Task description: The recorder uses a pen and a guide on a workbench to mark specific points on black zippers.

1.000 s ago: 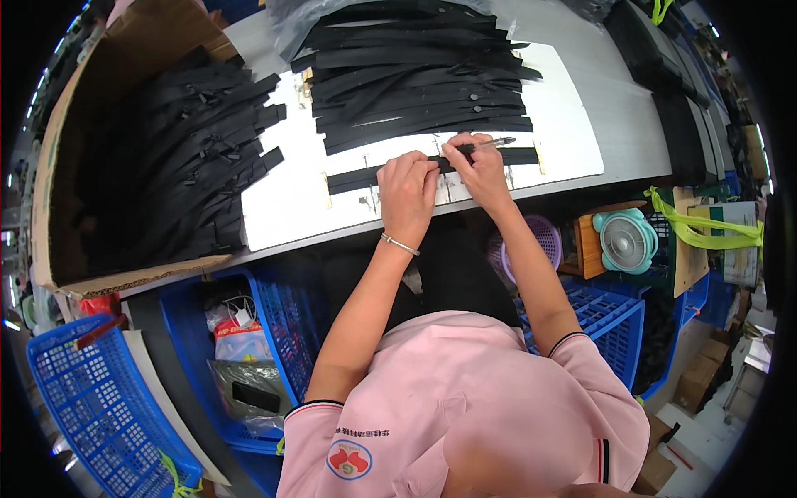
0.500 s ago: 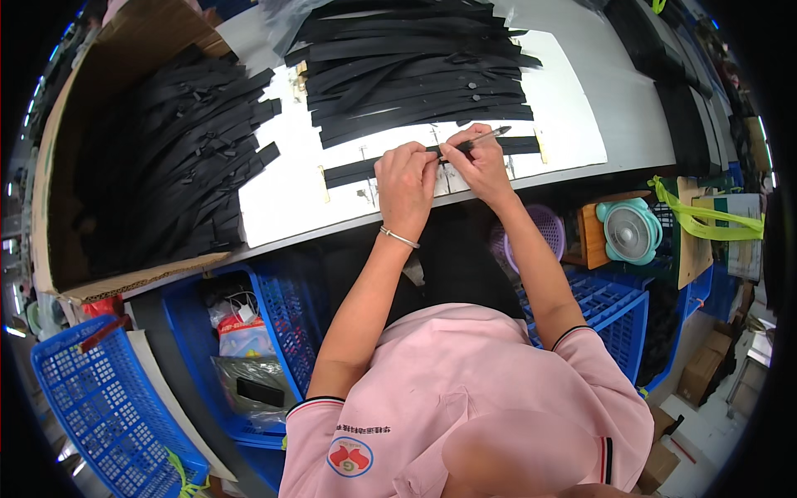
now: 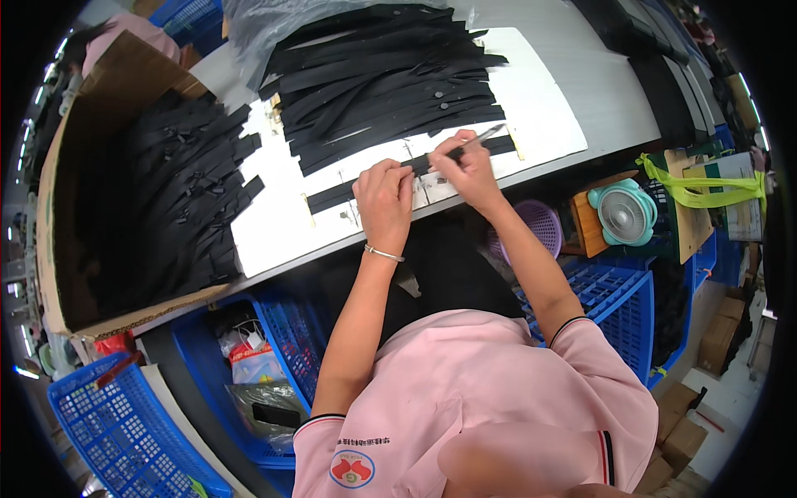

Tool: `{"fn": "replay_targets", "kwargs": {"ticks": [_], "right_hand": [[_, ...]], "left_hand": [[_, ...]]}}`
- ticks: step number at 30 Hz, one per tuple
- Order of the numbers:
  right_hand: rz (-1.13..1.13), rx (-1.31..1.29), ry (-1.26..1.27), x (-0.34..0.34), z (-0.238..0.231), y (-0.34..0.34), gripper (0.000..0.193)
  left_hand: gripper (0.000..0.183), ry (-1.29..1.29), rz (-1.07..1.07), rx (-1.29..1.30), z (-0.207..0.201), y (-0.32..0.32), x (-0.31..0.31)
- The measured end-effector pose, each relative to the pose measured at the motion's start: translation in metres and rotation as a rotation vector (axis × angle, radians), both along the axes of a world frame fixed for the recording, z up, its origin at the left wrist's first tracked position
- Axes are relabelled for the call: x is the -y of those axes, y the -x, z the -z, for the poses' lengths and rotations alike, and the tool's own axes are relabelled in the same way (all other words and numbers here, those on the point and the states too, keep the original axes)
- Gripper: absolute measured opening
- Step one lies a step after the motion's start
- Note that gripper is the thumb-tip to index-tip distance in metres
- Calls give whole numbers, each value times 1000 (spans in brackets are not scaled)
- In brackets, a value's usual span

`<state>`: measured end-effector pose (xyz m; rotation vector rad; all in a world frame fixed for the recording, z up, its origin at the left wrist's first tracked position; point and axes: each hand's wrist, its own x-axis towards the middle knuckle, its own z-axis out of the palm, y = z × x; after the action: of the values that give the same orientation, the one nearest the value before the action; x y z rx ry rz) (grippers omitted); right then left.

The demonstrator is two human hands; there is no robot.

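Observation:
A single black fabric strip (image 3: 330, 197) lies across the near part of a white board (image 3: 544, 91), passing under both hands. My left hand (image 3: 383, 203) rests on the strip with curled fingers pressed together, holding it against the board. Just to its right, my right hand (image 3: 470, 173) is closed round a pen (image 3: 491, 133), whose back end points up and to the right. The pen's tip is hidden by the fingers. Short dark marks show on the board beside the strip. Beyond the hands lies a thick pile of black strips (image 3: 382, 91).
A cardboard box (image 3: 53, 207) at the left holds many more black strips, some spilling onto the board. Blue baskets (image 3: 124, 432) stand below the table. At the right are a purple basket (image 3: 538, 228) and a turquoise fan (image 3: 623, 212). Clear plastic film (image 3: 249, 37) lies at the back.
The table has shifted left in the picture as the view turned. My right hand, still with the pen, is slightly farther from my left, which stays on the strip.

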<state>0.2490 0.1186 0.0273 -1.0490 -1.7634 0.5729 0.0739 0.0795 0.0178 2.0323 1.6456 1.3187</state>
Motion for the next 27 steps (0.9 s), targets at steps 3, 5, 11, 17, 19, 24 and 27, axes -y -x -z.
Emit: {"fn": "replay_targets", "kwargs": {"ticks": [3, 5, 11, 17, 19, 24, 27], "right_hand": [[115, -362, 326, 5, -13, -22, 12], [234, -256, 269, -4, -12, -50, 16], [253, -127, 259, -13, 9, -74, 18], [246, -171, 282, -13, 8, -70, 18], [242, -137, 282, -14, 8, -70, 19], [248, -57, 258, -15, 10, -71, 22], [257, -3, 225, -15, 13, -73, 22]], "left_hand": [[8, 2, -13, -27, 0, 3, 2], [9, -8, -9, -36, 1, 0, 2], [12, 12, -39, -75, -3, -7, 2], [14, -81, 144, 26, -13, -59, -20], [12, -83, 158, 34, -9, -75, -28], [10, -45, 175, 14, 0, -87, -35], [10, -43, 183, 13, 0, -89, -34]]}}
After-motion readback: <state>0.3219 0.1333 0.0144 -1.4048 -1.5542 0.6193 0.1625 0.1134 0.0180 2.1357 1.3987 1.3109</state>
